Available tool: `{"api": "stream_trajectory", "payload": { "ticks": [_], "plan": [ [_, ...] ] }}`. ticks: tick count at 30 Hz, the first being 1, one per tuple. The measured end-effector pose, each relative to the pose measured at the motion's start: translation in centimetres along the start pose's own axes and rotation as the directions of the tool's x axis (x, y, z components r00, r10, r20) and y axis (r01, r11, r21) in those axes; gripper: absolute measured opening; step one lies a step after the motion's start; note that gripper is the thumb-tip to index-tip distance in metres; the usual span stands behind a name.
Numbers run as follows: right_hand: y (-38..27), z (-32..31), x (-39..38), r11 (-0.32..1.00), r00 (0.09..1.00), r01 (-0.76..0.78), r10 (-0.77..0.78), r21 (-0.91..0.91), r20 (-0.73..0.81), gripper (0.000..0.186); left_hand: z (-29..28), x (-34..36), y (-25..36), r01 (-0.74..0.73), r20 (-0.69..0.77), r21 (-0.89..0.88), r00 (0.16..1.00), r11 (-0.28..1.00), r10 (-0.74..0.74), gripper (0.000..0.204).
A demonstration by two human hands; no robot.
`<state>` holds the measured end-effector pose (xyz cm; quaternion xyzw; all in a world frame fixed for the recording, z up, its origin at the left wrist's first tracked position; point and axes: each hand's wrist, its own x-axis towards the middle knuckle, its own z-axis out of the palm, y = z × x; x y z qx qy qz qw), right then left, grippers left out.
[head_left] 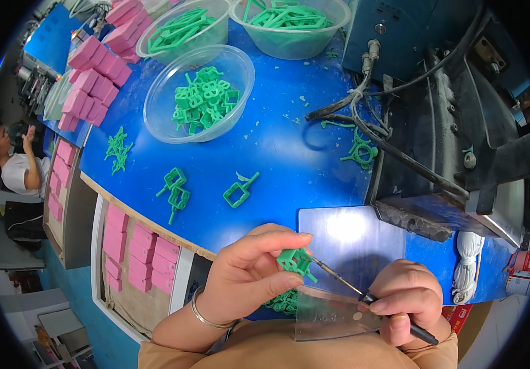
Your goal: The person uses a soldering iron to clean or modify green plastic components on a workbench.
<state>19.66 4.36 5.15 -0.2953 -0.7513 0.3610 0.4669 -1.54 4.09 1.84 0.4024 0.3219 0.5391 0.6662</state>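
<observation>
My left hand [243,273] pinches a small green frame-like part [294,261] between thumb and fingers, above the table's near edge. Gripped in my right hand [409,298] is a slim hand tool [341,280] with a black handle and a thin metal shaft. Its tip is at the right side of the green part; whether they touch I cannot tell. Beneath both hands lies a flat clear sheet [323,320] over a shiny plate [351,230]. Loose green square frames with stems [176,194] and a single one [238,192] lie on the blue table [283,160].
A clear round bowl [154,120] holds green parts; two more bowls [182,52] [289,49] hold green sticks. Pink blocks [93,86] are stacked at left. Thick cables [369,117] and a dark machine [437,141] occupy the right. Another person [22,166] sits far left.
</observation>
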Motion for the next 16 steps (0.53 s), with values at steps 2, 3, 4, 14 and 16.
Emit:
{"api": "stream_trajectory", "payload": {
  "ticks": [2,3,4,14,16],
  "plan": [
    [-0.03,0.03,0.01,1.000,1.000,-0.001,0.001,-0.002,0.005,0.016,-0.01,0.01,-0.01,-0.002,0.000,-0.003,1.000,1.000,0.002,0.041],
    [-0.07,0.07,0.00,1.000,1.000,-0.007,0.007,-0.006,0.005,0.016,-0.02,0.01,-0.01,-0.003,0.001,-0.004,1.000,1.000,0.003,0.041],
    [-0.09,0.09,0.00,1.000,1.000,-0.012,0.012,-0.009,0.005,0.016,-0.02,0.02,0.00,-0.003,0.001,-0.005,1.000,1.000,0.003,0.041],
    [0.13,-0.11,-0.21,1.000,1.000,0.005,-0.005,-0.024,-0.006,0.018,-0.17,-0.02,-0.13,-0.004,0.007,-0.008,1.000,1.000,0.004,0.040],
    [0.44,-0.39,-0.31,0.998,0.999,0.026,-0.025,0.060,-0.020,0.019,-0.29,-0.01,-0.15,-0.011,0.025,0.013,1.000,1.000,0.011,0.041]
  ]
}}
